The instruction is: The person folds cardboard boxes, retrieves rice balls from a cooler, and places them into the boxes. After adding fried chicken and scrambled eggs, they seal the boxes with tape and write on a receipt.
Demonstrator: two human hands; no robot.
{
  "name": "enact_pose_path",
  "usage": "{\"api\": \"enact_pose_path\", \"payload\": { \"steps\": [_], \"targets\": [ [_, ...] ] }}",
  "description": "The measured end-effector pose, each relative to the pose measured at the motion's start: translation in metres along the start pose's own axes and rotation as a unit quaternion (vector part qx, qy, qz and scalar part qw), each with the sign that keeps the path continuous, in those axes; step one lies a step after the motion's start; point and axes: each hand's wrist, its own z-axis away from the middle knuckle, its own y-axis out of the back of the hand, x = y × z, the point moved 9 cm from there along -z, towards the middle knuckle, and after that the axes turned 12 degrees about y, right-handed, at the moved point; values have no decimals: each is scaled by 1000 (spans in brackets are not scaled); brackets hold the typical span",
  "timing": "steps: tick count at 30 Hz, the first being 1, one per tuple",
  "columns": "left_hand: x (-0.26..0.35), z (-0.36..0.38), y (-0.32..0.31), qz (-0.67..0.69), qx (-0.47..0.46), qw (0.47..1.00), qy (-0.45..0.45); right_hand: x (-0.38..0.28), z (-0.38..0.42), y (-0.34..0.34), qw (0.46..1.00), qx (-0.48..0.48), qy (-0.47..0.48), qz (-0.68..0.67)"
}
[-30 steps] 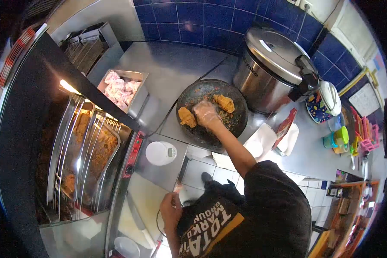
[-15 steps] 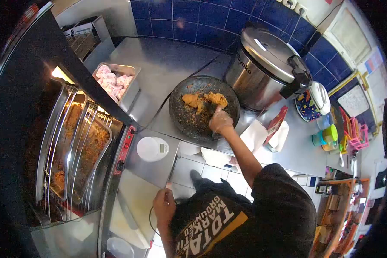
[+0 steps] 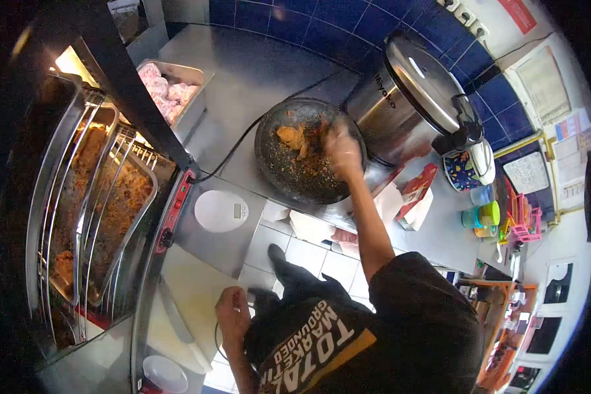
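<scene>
One gloved right hand (image 3: 343, 150), fingers curled, on fried pieces (image 3: 294, 136)

Commercial food-service kitchen, likely a fried-chicken stall. Indicators: a stainless steel bench (image 3: 256, 59) against blue wall tiles (image 3: 348, 20); left of the bench, a heated display cabinet (image 3: 92, 197) holding trays of fried food; on the bench, a large rice cooker (image 3: 410, 98), a stone mortar (image 3: 295, 164) and a steel pan of wrapped portions (image 3: 171, 88).
</scene>
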Motion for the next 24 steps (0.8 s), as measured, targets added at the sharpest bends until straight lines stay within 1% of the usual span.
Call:
{"api": "enact_pose_path", "payload": {
  "steps": [1,2,3,4,5,6,8,9,10,11,12,13,14,15,16,17,18,20,21,22,23,24],
  "targets": [
    [2,2,1,-12,0,1000,-12,-61,41,18,964,77,107,230],
    [6,0,3,-22,6,999,-26,-46,3,12,931,94,245,253],
    [15,-8,-2,-14,15,1000,-22,-30,-26,3,868,117,386,291],
    [23,-4,6,-19,13,1000,-15,-8,-50,-5,786,150,501,331],
    [26,0,12,-23,11,1000,-13,-56,-39,38,968,10,230,103],
    [22,-5,8,-12,16,1000,-16,-92,-4,58,968,77,230,69],
    [-3,-6,2,55,-29,998,14,-165,74,99,948,209,238,-2],
    [-1,-10,2,54,-28,998,14,-138,74,80,953,200,224,38],
    [4,-14,-1,46,-30,998,14,-69,59,29,980,32,142,139],
    [5,-10,0,33,-44,998,16,-60,72,25,985,-7,67,161],
    [9,-11,-1,34,-45,998,12,-63,68,23,983,-42,5,181],
    [15,-16,-6,44,-34,998,11,-57,24,20,983,-83,95,132],
    [14,-10,0,35,-44,998,16,-30,13,15,977,-126,157,75],
    [15,-7,4,31,-48,998,13,-71,23,48,997,-30,69,17],
    [14,-13,0,46,-53,997,28,-120,25,60,996,-26,81,18],
    [8,-11,-2,55,-65,995,52,-165,47,79,978,68,180,-78],
    [1,-6,-1,47,-68,995,59,-188,76,91,935,159,263,-174],
    [-2,-12,-6,75,-52,995,36,-195,80,62,966,106,188,-139],
    [-4,-12,-7,69,-50,996,38,-194,80,33,960,102,257,-39],
    [1,-13,-12,35,-44,998,28,-122,48,-44,970,-38,240,29],
    [5,-11,-11,-4,-48,999,17,-85,45,-56,967,11,244,70],
    [12,-18,-13,0,-34,999,12,-85,27,-56,955,60,270,111]
  ]
}}
